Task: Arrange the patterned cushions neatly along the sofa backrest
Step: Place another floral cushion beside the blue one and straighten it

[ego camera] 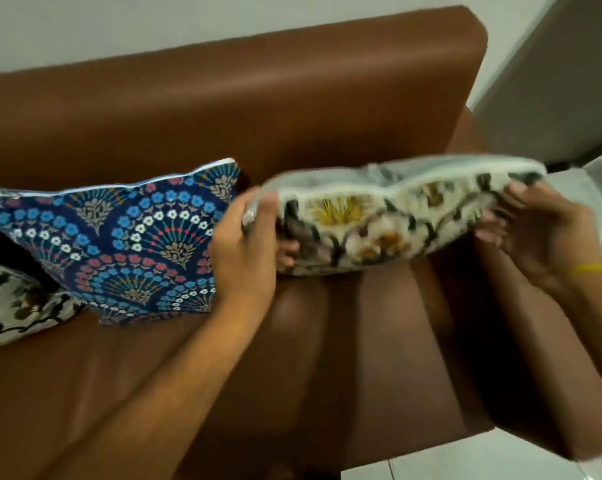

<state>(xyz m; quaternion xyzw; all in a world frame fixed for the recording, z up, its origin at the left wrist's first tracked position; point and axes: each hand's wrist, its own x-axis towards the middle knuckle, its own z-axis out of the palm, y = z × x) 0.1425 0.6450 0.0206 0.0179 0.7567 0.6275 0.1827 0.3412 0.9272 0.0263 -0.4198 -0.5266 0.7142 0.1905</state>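
A cream floral cushion (379, 220) with yellow and dark leaves hangs above the right end of the brown sofa seat (327, 358). My left hand (247, 244) grips its left edge and my right hand (542, 233) grips its right edge, thumbs on top. A blue cushion (119, 244) with fan-shaped flower patterns leans against the sofa backrest (240, 109) to the left, its right corner just behind my left hand. A second cream patterned cushion (12, 306) lies at the far left, partly cut off and partly under the blue one.
The sofa's right armrest (535, 358) runs under my right forearm. A white wall (154, 26) stands behind the backrest. Pale floor tiles (465, 459) show at the bottom right, and a grey surface (552, 81) rises at the upper right.
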